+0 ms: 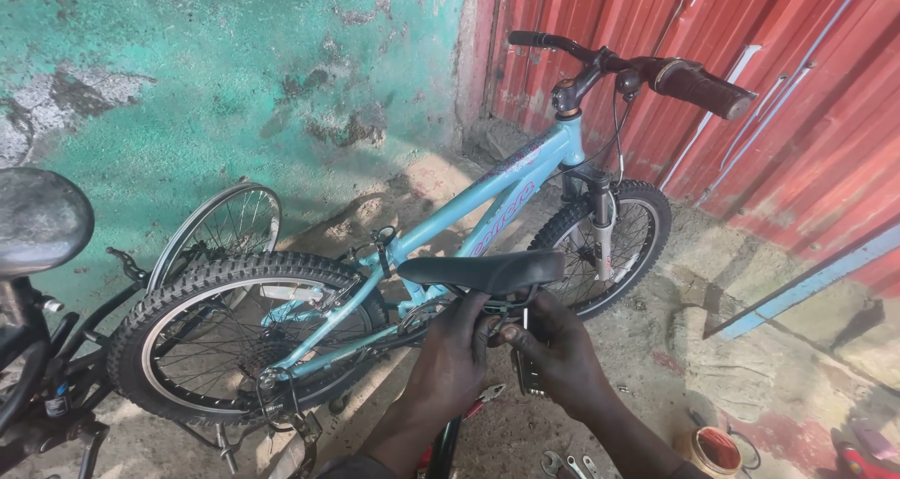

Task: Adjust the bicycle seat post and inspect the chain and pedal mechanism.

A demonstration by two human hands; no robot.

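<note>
A light blue small bicycle point(487, 193) stands on the ground, its front wheel point(609, 240) to the right and its rear wheel point(234, 334) to the left. Its black saddle point(483, 270) sits in the middle. My left hand point(452, 352) reaches up under the saddle, fingers closed at the saddle's underside. My right hand point(561, 352) is next to it, thumb and fingers pinched on a part below the saddle; what it grips is too dark to tell. Black handlebars point(656, 71) point to the upper right.
A turquoise wall point(234, 76) stands behind, red corrugated metal point(797, 113) to the right. Another bicycle's saddle point(37, 221) and a bare wheel rim point(220, 226) are at the left. Spanners point(567, 463) and a small round tin point(717, 449) lie on the ground by my right arm.
</note>
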